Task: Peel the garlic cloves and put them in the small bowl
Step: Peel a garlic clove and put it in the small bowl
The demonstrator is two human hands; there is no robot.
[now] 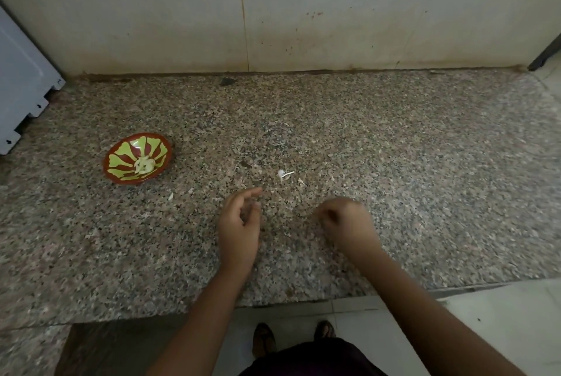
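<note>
At near centre of speckled bench (394, 148), found both hands held low and just apart. Noted left hand (239, 224) with fingers (252, 193) loosely curled, thumb set apart, nothing visible in its hold. Noted right hand (346, 221) with fingers (326, 213) curled under and blurred; possibly pinching a thin pale sliver at the tips, but cannot tell whether clove, skin or nothing.

Located small bowl (138, 158) at far left, upright, well apart from both hands, with a heap of peeled garlic cloves (145, 165) inside. Recorded skin scraps (284, 174) just beyond the hands and one more scrap (171, 196) near the bowl. Saw no whole unpeeled clove lying loose on bench.

Judged late in task: either working a last clove or picking off peel. If a clove is held, next move calls for stripping skin between both sets of fingertips, then carrying left and dropping inside the bowl's rim. Otherwise, calls for checking bench for any clove left.
</note>
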